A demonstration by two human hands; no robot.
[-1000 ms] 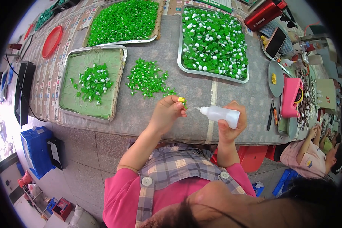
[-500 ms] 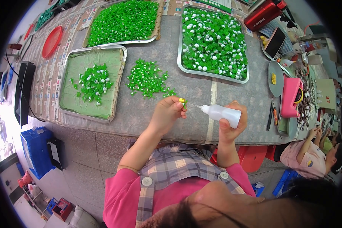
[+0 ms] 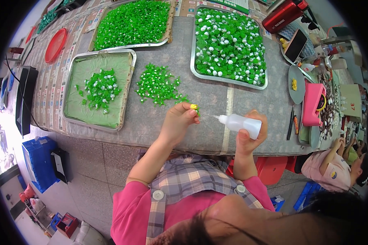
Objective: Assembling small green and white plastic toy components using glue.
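My left hand point(image 3: 178, 121) pinches a small green piece point(image 3: 197, 111) at the fingertips; one finger wears a yellow tip cover point(image 3: 194, 106). My right hand point(image 3: 249, 134) grips a white squeeze bottle point(image 3: 240, 123) lying sideways, its thin nozzle pointing left toward the pinched piece, a short gap between them. Just beyond my left hand lies a loose pile of green and white pieces point(image 3: 159, 85) on the grey table point(image 3: 216, 102).
A metal tray with a green liner point(image 3: 79, 118) holds some pieces at left. Two full trays point(image 3: 229, 45) point(image 3: 131, 22) sit farther back. A red plate point(image 3: 55, 44), a red device point(image 3: 284, 15), a phone point(image 3: 295, 45), and a pink box point(image 3: 313, 104) lie around. Another person point(image 3: 335, 163) sits at right.
The bottle has shifted slightly left, bringing its nozzle a little closer to the piece in my left hand. Both hands otherwise hold steady.
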